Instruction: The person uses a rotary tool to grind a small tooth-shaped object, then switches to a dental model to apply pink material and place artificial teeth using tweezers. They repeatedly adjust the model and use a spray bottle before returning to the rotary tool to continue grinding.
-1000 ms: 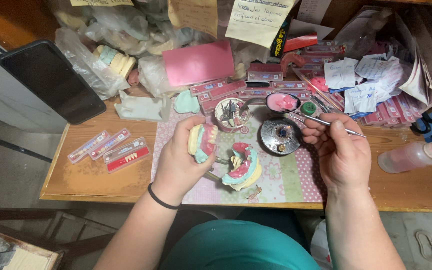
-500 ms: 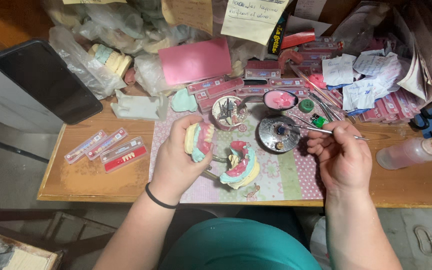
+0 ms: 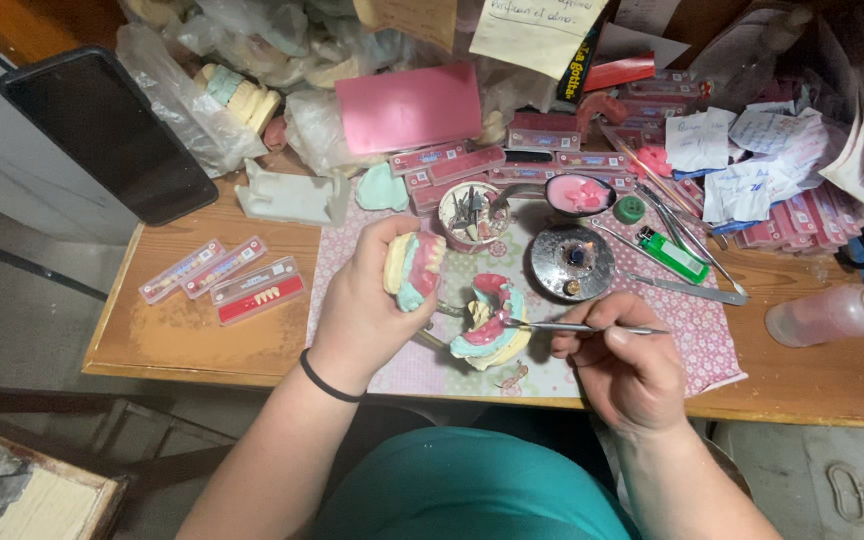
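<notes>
My left hand (image 3: 367,310) grips a hinged dental model: its upper cast (image 3: 413,268), yellow and green with pink wax, is tilted open in my fingers. The lower cast (image 3: 490,322), green plaster with a red-pink wax rim, rests on the patterned mat (image 3: 692,330). My right hand (image 3: 627,365) pinches a thin metal wax tool (image 3: 572,326) whose tip touches the lower cast's wax. A small round metal burner (image 3: 572,263) with a flame stands just behind the tool.
Flat tooth-card boxes (image 3: 220,279) lie at left on the wooden table (image 3: 202,340). A dark phone (image 3: 102,130) leans at the back left. A green lighter (image 3: 674,254), metal instruments, a pink wax dish (image 3: 579,194), paper notes and a plastic bottle (image 3: 832,312) crowd the right.
My right hand has brought the tool from the burner down and left to the lower cast. The left hand keeps holding the upper cast.
</notes>
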